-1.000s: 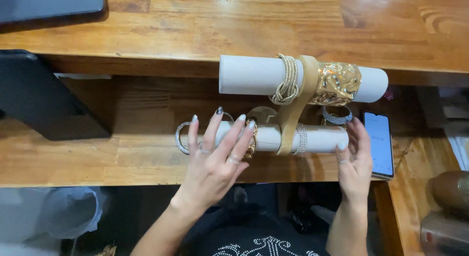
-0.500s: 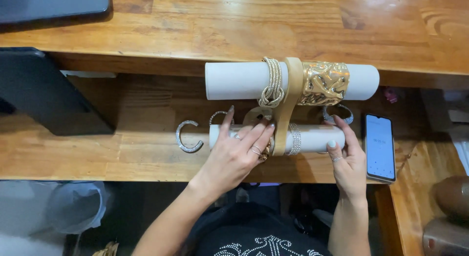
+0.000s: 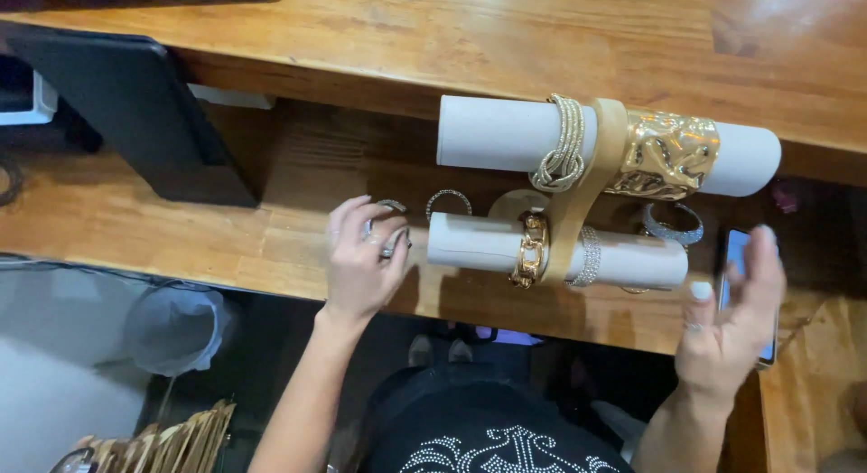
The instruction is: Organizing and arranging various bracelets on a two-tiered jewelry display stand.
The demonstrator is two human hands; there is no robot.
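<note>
The left hand (image 3: 361,261) curls its fingers around a silver bangle (image 3: 390,227), just left of the lower white display roll (image 3: 479,243). Past the roll's other end, the right hand (image 3: 731,324) hovers open, empty, over a phone (image 3: 736,247).

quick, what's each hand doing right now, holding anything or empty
Left hand: closed on a silver bangle, left of the lower white roll.
Right hand: open, holding nothing, raised beside the roll's right end, over the phone.
</note>
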